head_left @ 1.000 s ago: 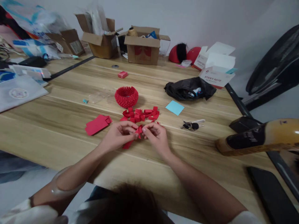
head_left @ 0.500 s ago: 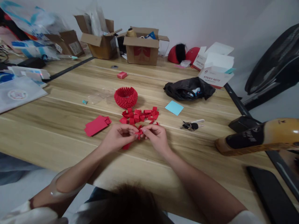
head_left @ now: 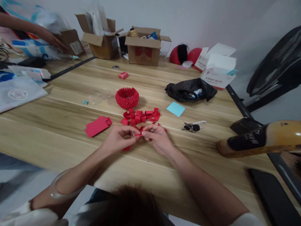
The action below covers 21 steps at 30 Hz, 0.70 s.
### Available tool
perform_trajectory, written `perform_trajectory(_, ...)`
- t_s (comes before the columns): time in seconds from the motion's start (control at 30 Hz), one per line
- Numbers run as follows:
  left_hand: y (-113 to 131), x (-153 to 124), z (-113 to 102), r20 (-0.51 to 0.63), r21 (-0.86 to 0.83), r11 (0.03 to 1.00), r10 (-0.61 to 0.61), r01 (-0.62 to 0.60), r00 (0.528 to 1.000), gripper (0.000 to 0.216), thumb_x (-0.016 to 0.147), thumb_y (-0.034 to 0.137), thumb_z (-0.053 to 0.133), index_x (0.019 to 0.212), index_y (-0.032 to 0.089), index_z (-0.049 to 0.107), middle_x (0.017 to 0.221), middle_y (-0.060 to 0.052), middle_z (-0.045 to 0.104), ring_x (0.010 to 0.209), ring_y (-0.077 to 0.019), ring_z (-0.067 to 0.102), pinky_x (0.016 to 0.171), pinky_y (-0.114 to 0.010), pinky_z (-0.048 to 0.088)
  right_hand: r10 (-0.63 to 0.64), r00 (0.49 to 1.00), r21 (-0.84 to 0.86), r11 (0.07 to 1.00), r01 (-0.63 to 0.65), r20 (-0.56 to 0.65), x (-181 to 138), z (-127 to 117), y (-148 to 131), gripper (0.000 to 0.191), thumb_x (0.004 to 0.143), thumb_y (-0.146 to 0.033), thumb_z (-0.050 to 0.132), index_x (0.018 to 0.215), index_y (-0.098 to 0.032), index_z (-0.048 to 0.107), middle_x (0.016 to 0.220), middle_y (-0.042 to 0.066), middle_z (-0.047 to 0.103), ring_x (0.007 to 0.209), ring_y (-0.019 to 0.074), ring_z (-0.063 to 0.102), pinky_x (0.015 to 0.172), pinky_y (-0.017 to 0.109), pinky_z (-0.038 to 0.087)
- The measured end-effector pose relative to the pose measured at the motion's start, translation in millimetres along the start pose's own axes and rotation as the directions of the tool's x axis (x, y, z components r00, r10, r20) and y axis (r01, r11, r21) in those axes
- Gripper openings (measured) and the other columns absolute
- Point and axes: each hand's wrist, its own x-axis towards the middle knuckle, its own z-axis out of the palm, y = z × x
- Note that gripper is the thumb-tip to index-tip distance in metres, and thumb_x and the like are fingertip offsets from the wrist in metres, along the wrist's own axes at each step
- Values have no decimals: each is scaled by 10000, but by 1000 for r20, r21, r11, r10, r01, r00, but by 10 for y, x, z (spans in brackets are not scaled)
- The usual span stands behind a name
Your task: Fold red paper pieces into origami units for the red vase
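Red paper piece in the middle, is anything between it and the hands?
No, nothing visible. The left hand and the right hand both pinch the red paper piece at their fingertips, just over the table. The pile of folded red pieces lies beyond the hands, not between.

Craft workroom of an informal, shared kind: a long wooden worktable (head_left: 58,138) stood against a plain white wall (head_left: 188,18), with open cardboard boxes (head_left: 143,47) of supplies and sticky-note cartons (head_left: 217,73) along its far edge. It carried folded red paper pieces (head_left: 141,116), a red paper ring (head_left: 127,97), flat red sheets (head_left: 97,125), a blue sticky note (head_left: 176,108) and keys (head_left: 194,126). A co-worker's hand (head_left: 50,39) lay among packages at far left.
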Motion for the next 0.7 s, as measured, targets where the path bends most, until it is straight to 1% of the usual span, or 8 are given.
perform_trajectory(0.2,-19,2,2,-21,11,1000,4,-3,1000,96,684,181,672,753,126,709,661,-31,678,559,-113,562,542,-197,454,-19,1000,35,999,19,17,-11,10,4,197,504,-253,801,634,-169,680,551,-26,616,457,61,480,457,205,363)
perform_trajectory(0.37,-27,4,2,-20,-7,1000,-8,8,1000,103,670,171,678,752,120,713,675,-36,690,581,-121,583,562,-199,463,-40,999,28,999,40,24,-11,4,10,177,572,-312,767,618,-163,685,515,-6,602,474,82,504,440,208,346)
perform_trajectory(0.43,-15,5,4,-10,-13,1000,-1,1,1000,102,670,160,670,753,118,713,670,-34,688,581,-117,584,569,-197,464,-36,999,34,999,35,23,-7,0,10,179,571,-304,773,622,-164,674,527,-14,599,474,76,498,445,205,351)
perform_trajectory(0.57,8,1,11,-6,-10,1000,3,-3,1000,88,664,161,667,730,120,707,659,-32,684,576,-114,581,572,-197,464,-37,999,44,998,35,41,-3,-4,5,231,542,-258,799,690,-174,642,589,-39,608,476,57,488,464,194,371)
perform_trajectory(0.7,13,-6,20,-6,4,1000,-5,5,1000,82,664,163,662,722,124,704,639,-28,673,560,-112,569,550,-195,454,-54,997,23,998,53,48,5,-10,17,251,554,-250,793,714,-174,615,606,-40,608,473,57,485,458,194,369)
